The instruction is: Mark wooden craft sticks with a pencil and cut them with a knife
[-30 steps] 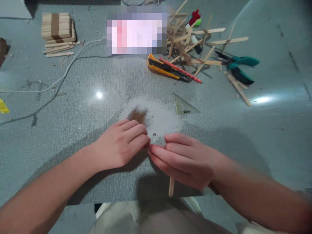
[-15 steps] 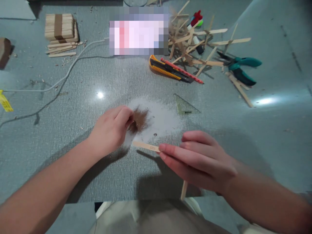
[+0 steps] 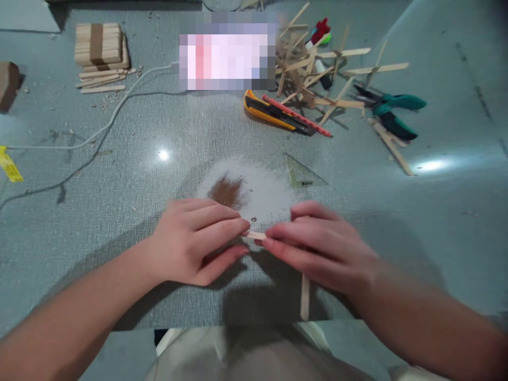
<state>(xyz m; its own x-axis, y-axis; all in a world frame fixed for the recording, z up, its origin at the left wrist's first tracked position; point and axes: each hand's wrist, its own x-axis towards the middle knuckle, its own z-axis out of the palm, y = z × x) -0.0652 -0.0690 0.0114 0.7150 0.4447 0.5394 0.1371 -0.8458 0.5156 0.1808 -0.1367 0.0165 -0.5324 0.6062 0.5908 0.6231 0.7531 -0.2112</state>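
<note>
1. Head view takes in a grey textured tabletop (image 3: 190, 127), with both hands working near its front edge.
2. Right hand (image 3: 325, 246): thumb and forefinger pinch the right end of a wooden stick (image 3: 256, 235), the other fingers loosely curled.
3. Left hand (image 3: 200, 238): fingers bent over the stick's left end, thumb a little apart below; whether they pinch it, I cannot tell.
4. Pale powder patch (image 3: 265, 193), just beyond the fingertips: any dust on the skin would probably make the wood slicker.
5. Second stick (image 3: 305, 299), jutting out below the right hand; its upper end is hidden, so whether it is held cannot be told.
6. Wooden stick, between the two hands: likely very light, stiff but thin, apt to snap if bent. Best held by the flat faces near each end.
</note>
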